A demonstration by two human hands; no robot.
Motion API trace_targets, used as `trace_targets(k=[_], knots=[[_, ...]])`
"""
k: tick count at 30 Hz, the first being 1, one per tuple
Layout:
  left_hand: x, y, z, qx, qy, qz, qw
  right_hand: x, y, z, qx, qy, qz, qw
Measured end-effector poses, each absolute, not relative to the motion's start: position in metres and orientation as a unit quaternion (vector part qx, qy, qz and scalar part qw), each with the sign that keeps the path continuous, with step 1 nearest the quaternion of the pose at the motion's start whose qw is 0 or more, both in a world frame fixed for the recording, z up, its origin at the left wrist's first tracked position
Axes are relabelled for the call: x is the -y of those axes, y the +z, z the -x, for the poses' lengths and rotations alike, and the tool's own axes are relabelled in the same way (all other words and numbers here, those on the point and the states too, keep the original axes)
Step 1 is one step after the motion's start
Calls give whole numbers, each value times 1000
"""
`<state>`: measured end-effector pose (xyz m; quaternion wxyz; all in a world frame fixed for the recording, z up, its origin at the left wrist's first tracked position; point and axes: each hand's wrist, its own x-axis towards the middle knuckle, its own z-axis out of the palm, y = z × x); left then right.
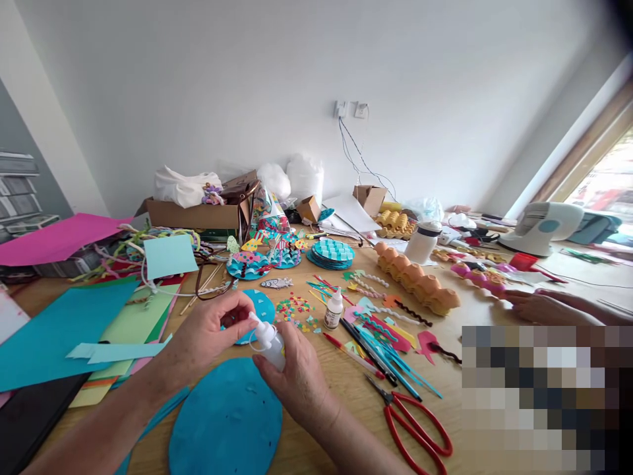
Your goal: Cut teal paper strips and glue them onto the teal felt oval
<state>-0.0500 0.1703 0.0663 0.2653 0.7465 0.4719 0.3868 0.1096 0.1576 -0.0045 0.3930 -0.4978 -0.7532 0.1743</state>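
Observation:
A white glue bottle [271, 349] is wrapped in the fingers of my right hand [302, 376], tilted up to the left. My left hand [213, 330] pinches the nozzle tip of that bottle. Just below both hands, a large blue painted disc [225, 419] lies on the wooden table [346, 409]. Behind the hands sits a smaller blue disc [261, 305], partly covered by my left hand. A second small glue bottle [333, 310] stands upright to the right, beside scattered colourful confetti [294, 307].
Red-handled scissors [418, 422], pens [370, 353] and paper strips lie at right. Coloured paper sheets [64, 330] cover the left. Egg cartons [415, 280], a white bottle [422, 243] and decorated discs stand farther back. Another person's hands [548, 307] rest at the right.

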Motion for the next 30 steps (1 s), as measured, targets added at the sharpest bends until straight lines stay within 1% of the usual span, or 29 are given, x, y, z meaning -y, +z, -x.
trace_targets(k=[4, 8, 16, 21, 24, 26, 28, 30], knots=[[-169, 69, 50, -482, 368, -763, 223, -159, -6, -111, 754, 152, 506, 390], [-170, 72, 52, -472, 353, -798, 126, -161, -7, -113, 758, 136, 508, 386], [-173, 70, 56, -409, 351, -842, -10, -160, -8, -113, 756, 149, 524, 362], [-176, 62, 57, -391, 372, -840, -61, -161, -8, -112, 748, 173, 531, 358], [-176, 60, 57, -407, 381, -829, -52, -161, -7, -111, 745, 182, 533, 358], [-177, 60, 57, -428, 390, -815, -22, -161, -7, -111, 742, 190, 535, 356], [-178, 62, 58, -445, 392, -804, 46, -160, -6, -112, 739, 204, 533, 358], [-179, 63, 61, -452, 383, -792, 146, -160, -5, -112, 736, 223, 525, 366]])
